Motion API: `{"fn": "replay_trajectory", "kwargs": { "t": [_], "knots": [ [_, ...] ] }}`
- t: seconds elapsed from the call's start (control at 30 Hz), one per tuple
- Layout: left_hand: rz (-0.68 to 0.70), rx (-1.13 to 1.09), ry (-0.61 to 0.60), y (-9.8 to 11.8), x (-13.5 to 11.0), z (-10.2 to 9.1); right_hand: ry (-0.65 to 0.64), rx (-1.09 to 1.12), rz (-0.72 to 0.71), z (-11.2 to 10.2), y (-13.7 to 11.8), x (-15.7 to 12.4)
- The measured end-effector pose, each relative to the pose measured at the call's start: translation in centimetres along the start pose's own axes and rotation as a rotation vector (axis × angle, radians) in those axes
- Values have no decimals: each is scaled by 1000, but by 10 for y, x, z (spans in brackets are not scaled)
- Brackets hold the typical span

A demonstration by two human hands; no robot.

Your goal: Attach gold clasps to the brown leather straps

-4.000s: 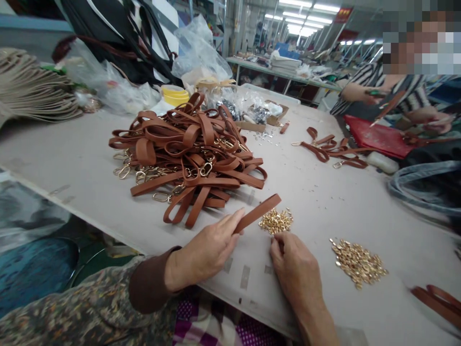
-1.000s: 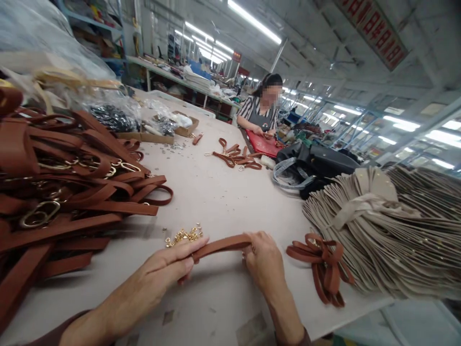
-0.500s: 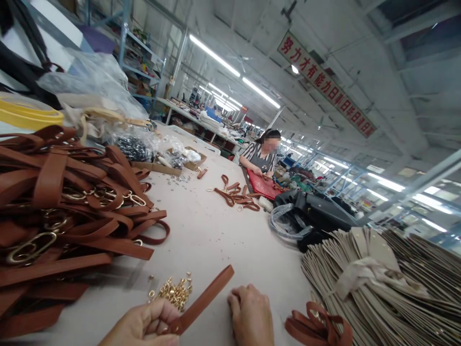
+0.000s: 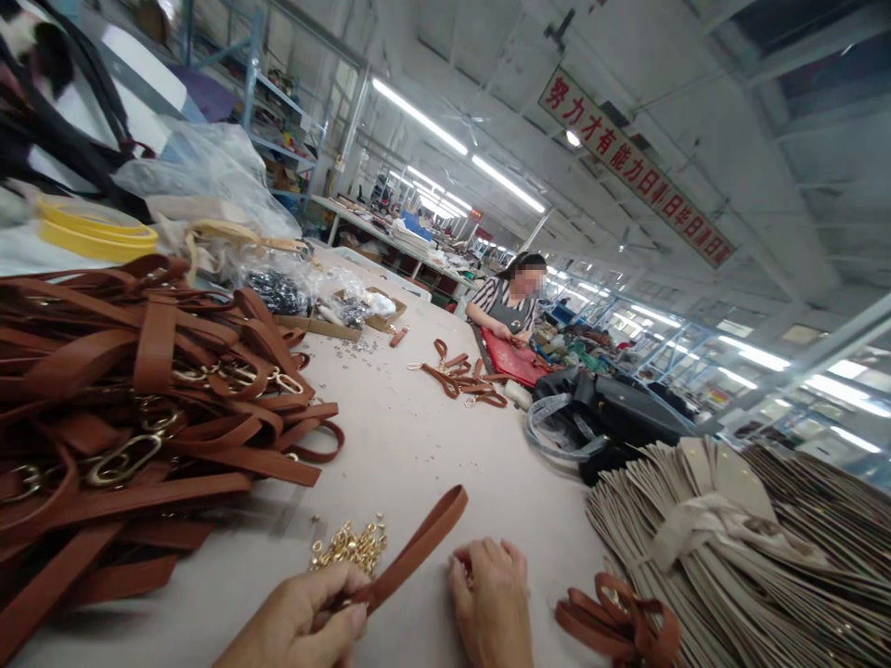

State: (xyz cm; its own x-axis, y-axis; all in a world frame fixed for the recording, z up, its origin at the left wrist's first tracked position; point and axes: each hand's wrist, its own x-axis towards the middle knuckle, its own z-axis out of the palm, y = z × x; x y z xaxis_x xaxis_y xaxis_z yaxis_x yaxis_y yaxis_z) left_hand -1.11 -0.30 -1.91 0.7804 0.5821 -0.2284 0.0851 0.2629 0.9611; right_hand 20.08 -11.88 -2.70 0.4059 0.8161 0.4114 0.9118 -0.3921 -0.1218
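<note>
Strap (image 4: 410, 557) in left hand (image 4: 299, 617), right hand (image 4: 493, 598) curled (contents unclear), gap between

Factory workshop, piled straps (image 4: 157, 345), strip lights (image 4: 419, 117)

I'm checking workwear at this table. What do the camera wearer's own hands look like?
The bare, ungloved left hand and bare, ungloved right hand show no clear markings, and no ring can be made out on their visible parts. Parts of each are hidden. The picture's lower edge cuts both off, so no sleeve shows.
</note>
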Motion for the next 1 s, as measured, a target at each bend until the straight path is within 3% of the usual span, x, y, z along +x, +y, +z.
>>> {"fn": "replay_trajectory", "kwargs": {
  "t": [0.07,0.17,0.27,0.37,0.5,0.63,0.83,1.0],
  "knots": [
    [23,94,-17,10,-7,-2,79,143,-5,-9,-8,-10],
    [62,150,-17,17,-10,-4,185,417,107,-19,-28,-25],
    [76,167,-3,15,-8,-4,167,563,165,-18,-49,-36],
    [130,120,62,17,-6,-8,93,458,185,-10,-58,-45],
    [203,39,130,27,-3,-20,92,298,223,-9,-47,-45],
    [216,-19,148,32,0,-25,70,125,148,-18,-23,-19],
    [143,-67,139,34,0,-22,-177,-156,120,-15,24,33],
    [107,-92,131,36,1,-24,-300,-190,46,-6,34,44]
  ]
}}
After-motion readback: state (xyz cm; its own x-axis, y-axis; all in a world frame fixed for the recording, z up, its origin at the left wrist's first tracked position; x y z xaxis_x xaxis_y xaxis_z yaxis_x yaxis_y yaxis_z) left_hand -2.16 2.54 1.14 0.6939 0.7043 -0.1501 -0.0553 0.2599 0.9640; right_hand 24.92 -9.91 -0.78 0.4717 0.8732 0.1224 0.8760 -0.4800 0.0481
